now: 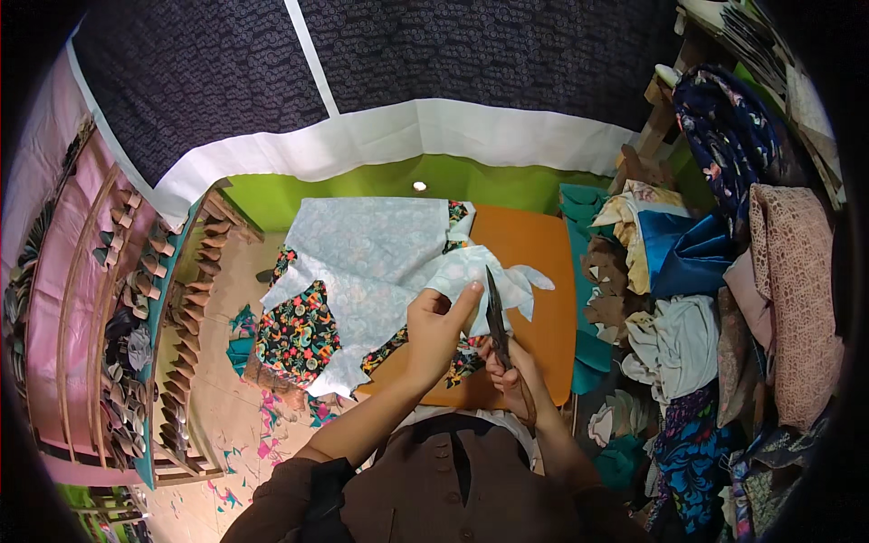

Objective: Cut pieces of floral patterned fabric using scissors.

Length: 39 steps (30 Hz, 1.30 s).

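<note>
A brown shirt [416,502] is nearest. On the orange worktop [529,237] lies floral cloth [362,249]; the left hand [436,335] touches it, its grip unclear. The right hand [516,373] grips scissors [494,315]; their blades, near the left thumb [472,291], could nick it if cloth slips.

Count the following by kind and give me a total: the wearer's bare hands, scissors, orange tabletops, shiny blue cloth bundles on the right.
Hands: 2 (left hand, right hand)
Scissors: 1 pair
Orange tabletop: 1
Shiny blue cloth bundle: 1
Total: 5
</note>
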Motion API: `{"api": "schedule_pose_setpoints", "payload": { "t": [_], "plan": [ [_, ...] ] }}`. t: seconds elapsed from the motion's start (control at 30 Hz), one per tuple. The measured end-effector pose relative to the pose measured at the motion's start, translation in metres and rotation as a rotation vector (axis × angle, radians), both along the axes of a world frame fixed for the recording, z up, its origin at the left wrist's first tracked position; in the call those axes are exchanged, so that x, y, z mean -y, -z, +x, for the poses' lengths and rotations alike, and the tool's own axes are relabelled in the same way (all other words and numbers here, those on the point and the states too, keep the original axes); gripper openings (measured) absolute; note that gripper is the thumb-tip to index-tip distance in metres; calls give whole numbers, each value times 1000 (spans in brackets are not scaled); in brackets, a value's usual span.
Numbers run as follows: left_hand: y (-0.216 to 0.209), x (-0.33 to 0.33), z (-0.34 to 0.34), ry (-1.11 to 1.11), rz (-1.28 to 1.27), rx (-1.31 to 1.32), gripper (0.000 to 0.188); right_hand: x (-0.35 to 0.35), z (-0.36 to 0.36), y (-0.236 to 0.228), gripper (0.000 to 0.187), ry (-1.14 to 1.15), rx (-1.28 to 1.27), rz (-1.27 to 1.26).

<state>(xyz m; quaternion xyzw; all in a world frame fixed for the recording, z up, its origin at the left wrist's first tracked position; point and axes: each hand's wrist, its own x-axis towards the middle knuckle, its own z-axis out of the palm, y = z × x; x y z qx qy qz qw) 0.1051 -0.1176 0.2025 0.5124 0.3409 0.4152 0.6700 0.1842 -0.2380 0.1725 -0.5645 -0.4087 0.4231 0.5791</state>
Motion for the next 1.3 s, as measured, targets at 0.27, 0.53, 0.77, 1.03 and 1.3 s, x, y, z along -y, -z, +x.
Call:
{"api": "schedule_pose_setpoints", "payload": {
  "t": [0.27, 0.53, 0.77, 1.03, 1.3],
  "plan": [
    [-7, -4, 9, 93, 26, 4, 20, -11, 7, 2, 76, 59, 21, 102],
    [-9, -8, 13, 80, 75, 12, 21, -13, 11, -15, 76, -30, -307, -9],
    [-15, -9, 12, 105, 60, -22, 19, -9, 11, -16, 73, -39, -322, -18],
    [-7, -6, 16, 148, 186, 25, 22, -9, 18, -7, 71, 8, -299, -54],
    [-12, -6, 13, 195, 100, -15, 22, -6, 17, -15, 83, -1, -314, -52]
  ]
}}
